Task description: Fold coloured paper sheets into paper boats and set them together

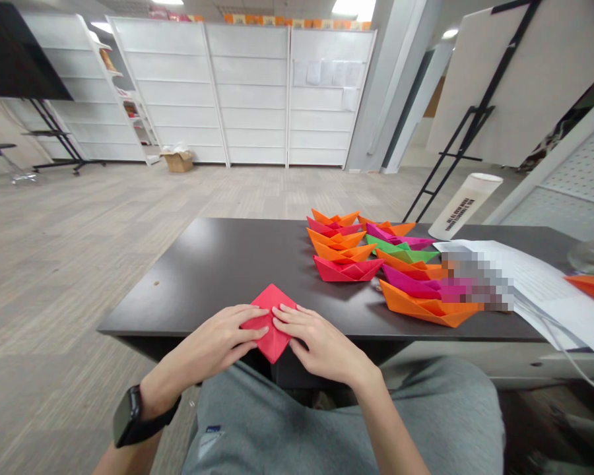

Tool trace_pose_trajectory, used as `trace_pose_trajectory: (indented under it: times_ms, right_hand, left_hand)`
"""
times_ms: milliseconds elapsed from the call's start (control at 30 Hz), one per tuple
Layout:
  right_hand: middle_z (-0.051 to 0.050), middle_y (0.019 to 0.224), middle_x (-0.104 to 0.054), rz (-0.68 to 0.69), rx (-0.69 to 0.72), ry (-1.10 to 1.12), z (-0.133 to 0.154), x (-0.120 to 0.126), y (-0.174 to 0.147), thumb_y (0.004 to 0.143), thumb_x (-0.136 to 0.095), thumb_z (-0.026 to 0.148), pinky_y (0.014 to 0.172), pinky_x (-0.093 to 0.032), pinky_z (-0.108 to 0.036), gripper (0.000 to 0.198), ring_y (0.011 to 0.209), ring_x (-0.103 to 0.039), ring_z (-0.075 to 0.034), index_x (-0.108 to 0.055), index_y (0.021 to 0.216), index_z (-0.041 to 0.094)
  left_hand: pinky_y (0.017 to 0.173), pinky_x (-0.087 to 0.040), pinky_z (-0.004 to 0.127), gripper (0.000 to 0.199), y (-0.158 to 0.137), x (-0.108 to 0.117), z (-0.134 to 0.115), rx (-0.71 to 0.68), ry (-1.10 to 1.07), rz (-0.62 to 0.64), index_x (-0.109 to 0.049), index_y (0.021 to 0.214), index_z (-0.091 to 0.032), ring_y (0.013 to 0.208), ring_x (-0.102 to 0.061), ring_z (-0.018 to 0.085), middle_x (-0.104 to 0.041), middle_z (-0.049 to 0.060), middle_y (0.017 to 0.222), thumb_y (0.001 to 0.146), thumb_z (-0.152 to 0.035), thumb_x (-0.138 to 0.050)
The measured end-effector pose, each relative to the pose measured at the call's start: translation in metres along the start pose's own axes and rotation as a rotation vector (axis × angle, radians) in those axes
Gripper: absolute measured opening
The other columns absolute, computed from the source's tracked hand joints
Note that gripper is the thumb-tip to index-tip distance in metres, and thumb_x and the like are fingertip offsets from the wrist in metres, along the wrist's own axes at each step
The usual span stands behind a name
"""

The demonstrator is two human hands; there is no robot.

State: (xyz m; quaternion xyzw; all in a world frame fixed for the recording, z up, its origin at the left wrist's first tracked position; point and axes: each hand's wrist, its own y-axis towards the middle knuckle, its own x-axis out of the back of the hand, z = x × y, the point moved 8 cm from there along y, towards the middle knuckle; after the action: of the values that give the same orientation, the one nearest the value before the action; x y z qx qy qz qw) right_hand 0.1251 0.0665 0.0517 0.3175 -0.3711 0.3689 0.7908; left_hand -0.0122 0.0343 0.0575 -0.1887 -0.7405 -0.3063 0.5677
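Note:
A folded red paper (274, 347), diamond-shaped with a crease down its middle, lies at the front edge of the dark table. Its lower corner sticks out past that edge. My left hand (222, 338) grips the left half, fingers across the top. From the other side, my right hand (323, 342) holds the right half, its fingertips close to the centre crease. Parts of the paper are covered by my fingers. Beyond my right hand, the closest finished piece is a red paper boat (347, 269).
Several orange, red, magenta and green paper boats stand in two columns, including an orange boat (420, 305) at the front. Printed sheets (539, 284), a white cylinder (464, 208) and a cable lie to the right on the dark table (178, 290). A whiteboard stand rises behind.

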Motion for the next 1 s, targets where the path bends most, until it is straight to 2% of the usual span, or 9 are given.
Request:
trace_pose_trajectory:
  times_ms: [167, 267, 367, 467, 567, 633, 733, 867, 1000]
  right_hand:
    - [-0.006, 0.135, -0.065, -0.070, -0.030, 0.070, -0.002, 0.007, 0.001, 0.095, -0.050, 0.013, 0.111, -0.041, -0.038, 0.034, 0.129, -0.057, -0.021, -0.068, 0.123, 0.020]
    - [-0.004, 0.116, -0.075, -0.179, -0.111, 0.118, -0.011, 0.012, 0.004, 0.098, -0.050, 0.017, 0.098, -0.050, -0.034, 0.027, 0.109, -0.068, -0.020, -0.072, 0.113, 0.022]
    - [-0.004, 0.105, -0.076, -0.337, -0.231, 0.149, -0.026, 0.015, 0.006, 0.097, -0.054, 0.020, 0.089, -0.054, -0.032, 0.021, 0.095, -0.070, -0.019, -0.072, 0.107, 0.022]
    - [-0.006, 0.113, -0.070, -0.477, -0.297, 0.137, -0.036, 0.016, 0.006, 0.093, -0.057, 0.015, 0.093, -0.054, -0.035, 0.027, 0.103, -0.066, -0.020, -0.065, 0.118, 0.021]
    - [-0.008, 0.117, -0.066, -0.494, -0.291, 0.033, -0.035, 0.012, 0.008, 0.092, -0.056, 0.011, 0.097, -0.053, -0.038, 0.027, 0.110, -0.061, -0.022, -0.067, 0.114, 0.021]
    - [-0.009, 0.117, -0.065, -0.469, -0.269, -0.031, -0.033, 0.010, 0.010, 0.093, -0.053, 0.010, 0.099, -0.052, -0.040, 0.023, 0.112, -0.059, -0.023, -0.072, 0.103, 0.020]
    - [-0.011, 0.119, -0.065, -0.451, -0.249, -0.065, -0.028, 0.011, 0.009, 0.094, -0.053, 0.013, 0.100, -0.052, -0.041, 0.023, 0.113, -0.059, -0.024, -0.075, 0.098, 0.019]
    - [-0.012, 0.124, -0.064, -0.397, -0.207, -0.120, -0.008, 0.015, 0.009, 0.094, -0.052, 0.016, 0.105, -0.048, -0.043, 0.026, 0.119, -0.057, -0.025, -0.071, 0.111, 0.017]
    - [-0.011, 0.138, -0.059, -0.217, -0.068, -0.152, 0.022, 0.001, 0.011, 0.096, -0.051, 0.018, 0.113, -0.040, -0.043, 0.038, 0.128, -0.052, -0.023, -0.057, 0.134, 0.015]
  left_hand:
    - [0.097, -0.053, 0.036, 0.026, 0.000, 0.003, 0.003, 0.030, -0.104, -0.051, -0.070, 0.116, -0.026, 0.111, -0.066, 0.021, -0.071, 0.006, 0.122, 0.098, -0.020, -0.053]
    - [0.090, -0.055, 0.031, 0.025, 0.002, 0.006, 0.015, 0.158, -0.207, -0.140, -0.069, 0.111, -0.023, 0.101, -0.070, 0.019, -0.075, 0.005, 0.110, 0.100, -0.021, -0.047]
    - [0.078, -0.058, 0.028, 0.017, 0.003, 0.009, 0.033, 0.340, -0.280, -0.305, -0.065, 0.103, -0.020, 0.086, -0.072, 0.018, -0.073, 0.004, 0.096, 0.097, -0.024, -0.050]
    - [0.066, -0.060, 0.027, 0.013, 0.002, 0.009, 0.046, 0.445, -0.308, -0.440, -0.062, 0.103, -0.019, 0.075, -0.071, 0.017, -0.071, 0.004, 0.090, 0.093, -0.025, -0.055]
    - [0.073, -0.060, 0.032, 0.010, 0.004, 0.006, 0.046, 0.450, -0.273, -0.467, -0.063, 0.098, -0.020, 0.081, -0.070, 0.019, -0.070, 0.004, 0.093, 0.092, -0.025, -0.056]
    - [0.085, -0.058, 0.037, 0.012, 0.006, 0.004, 0.040, 0.418, -0.232, -0.444, -0.065, 0.096, -0.021, 0.092, -0.069, 0.021, -0.070, 0.005, 0.097, 0.093, -0.022, -0.053]
    - [0.099, -0.052, 0.040, 0.025, 0.009, -0.002, 0.021, 0.321, -0.107, -0.324, -0.067, 0.112, -0.021, 0.110, -0.066, 0.023, -0.071, 0.008, 0.116, 0.097, -0.019, -0.048]
    - [0.111, -0.043, 0.046, 0.039, 0.009, -0.016, -0.002, 0.217, 0.077, -0.129, -0.058, 0.135, -0.017, 0.132, -0.054, 0.028, -0.061, 0.012, 0.140, 0.098, -0.028, -0.051]
    - [0.114, -0.039, 0.046, 0.046, 0.006, -0.024, -0.012, 0.153, 0.122, -0.026, -0.049, 0.144, -0.018, 0.142, -0.041, 0.028, -0.049, 0.013, 0.151, 0.099, -0.030, -0.050]
